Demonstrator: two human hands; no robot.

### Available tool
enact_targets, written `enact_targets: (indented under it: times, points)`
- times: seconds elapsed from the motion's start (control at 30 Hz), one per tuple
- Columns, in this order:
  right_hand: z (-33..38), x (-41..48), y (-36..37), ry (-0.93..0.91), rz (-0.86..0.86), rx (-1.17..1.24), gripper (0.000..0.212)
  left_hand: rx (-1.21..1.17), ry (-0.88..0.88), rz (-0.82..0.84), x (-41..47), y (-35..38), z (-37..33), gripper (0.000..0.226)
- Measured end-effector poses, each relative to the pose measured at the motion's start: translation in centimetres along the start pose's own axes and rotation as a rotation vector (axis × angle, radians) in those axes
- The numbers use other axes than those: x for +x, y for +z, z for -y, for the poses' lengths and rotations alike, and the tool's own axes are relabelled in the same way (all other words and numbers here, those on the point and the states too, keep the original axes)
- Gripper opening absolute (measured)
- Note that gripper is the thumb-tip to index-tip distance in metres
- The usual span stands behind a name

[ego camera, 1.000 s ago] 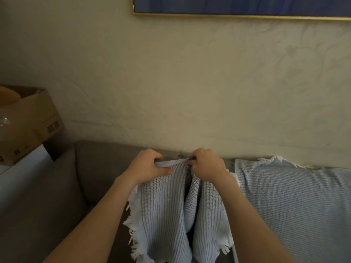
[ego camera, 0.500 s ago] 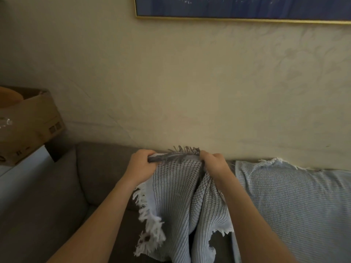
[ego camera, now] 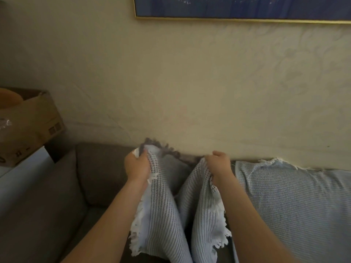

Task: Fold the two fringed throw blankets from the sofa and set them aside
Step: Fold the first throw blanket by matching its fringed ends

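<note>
**Q:** Head view first: what carries everything, and where are the blankets?

**A:** A grey sofa (ego camera: 98,171) set against the wall, its back edge running across the frame. Largest thing on it is the second blanket (ego camera: 296,202), spread over the backrest toward the sofa's right end, its fringed top edge lying along the back edge. The held blanket (ego camera: 161,215) hangs in front of the backrest's middle, gathered into two drooping lobes with white fringe down the outer sides.

**Q:** And the hands?

**A:** Apart, each clamped on the held blanket's top edge. The left hand (ego camera: 136,166) is fisted around one bunched corner; the right hand (ego camera: 218,164) pinches the other, thumb up. Dark fringe sags between them along the sofa's back edge.

**Q:** How would you do this step well?

**A:** I judge it to be the spreading of the top edge before a fold. Draw the hands further apart until that sagging edge is taut, then check that the two corners are level, so the halves meet squarely. The weave looks loose and the fringe could snag fingers, so grip the cloth rather than the tassels.

**Q:** Room to move?

**A:** Bare seat and backrest toward the sofa's left end give the left hand space. The right hand sits just beside the second blanket's near edge, so widening that way risks dragging it. A cardboard box (ego camera: 32,126) stands beyond the left armrest, well apart.
</note>
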State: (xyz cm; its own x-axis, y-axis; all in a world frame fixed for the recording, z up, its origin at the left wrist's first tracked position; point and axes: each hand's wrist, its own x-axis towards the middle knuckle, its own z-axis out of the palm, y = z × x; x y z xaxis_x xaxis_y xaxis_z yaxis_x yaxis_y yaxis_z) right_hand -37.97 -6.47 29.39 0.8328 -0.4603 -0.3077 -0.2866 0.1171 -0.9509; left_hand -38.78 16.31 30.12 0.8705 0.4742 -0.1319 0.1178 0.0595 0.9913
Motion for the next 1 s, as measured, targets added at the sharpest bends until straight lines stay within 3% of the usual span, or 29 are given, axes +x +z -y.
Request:
enact_targets:
  times: [0.07, 0.17, 0.23, 0.37, 0.43, 0.53, 0.67, 0.87, 1.0]
  points:
    - [-0.3, -0.1, -0.1, 0.002, -0.239, 0.13, 0.032, -0.027, -0.028, -0.149, -0.1, -0.1, 0.5, 0.03]
    - [-0.6, -1.1, 0.5, -0.053, -0.407, 0.283, 0.025, -0.06, -0.081, -0.133, -0.4, -0.1, 0.9, 0.027]
    - [-0.6, -2.0, 1.2, -0.092, -0.326, 0.274, 0.025, -0.029, -0.08, -0.07, -0.9, -0.1, 0.8, 0.024]
    - [0.1, -4.6, 2.1, -0.127, 0.062, 0.109, 0.018, 0.05, 0.026, 0.188, -2.2, 0.2, 0.8, 0.016]
    - [0.1, -5.2, 2.5, -0.185, 0.194, -0.027, 0.032, 0.12, 0.103, 0.364, -2.9, 0.2, 1.1, 0.02]
    - [-0.4, -5.2, 3.4, -0.302, 0.294, -0.216, 0.026, 0.163, 0.205, 0.604, -3.1, 0.4, 2.5, 0.046]
    - [-0.6, -4.9, 3.3, -0.357, 0.301, -0.363, 0.024, 0.287, 0.16, 0.817, -2.5, 0.1, 2.7, 0.04]
    - [-0.2, -4.1, 3.2, -0.418, 0.272, -0.448, 0.037, 0.437, 0.212, 0.702, -1.6, 0.9, 2.5, 0.02]
    - [0.5, -3.4, 2.5, -0.467, 0.301, -0.717, 0.032, 0.535, 0.291, 0.545, -0.6, 1.5, 2.7, 0.015]
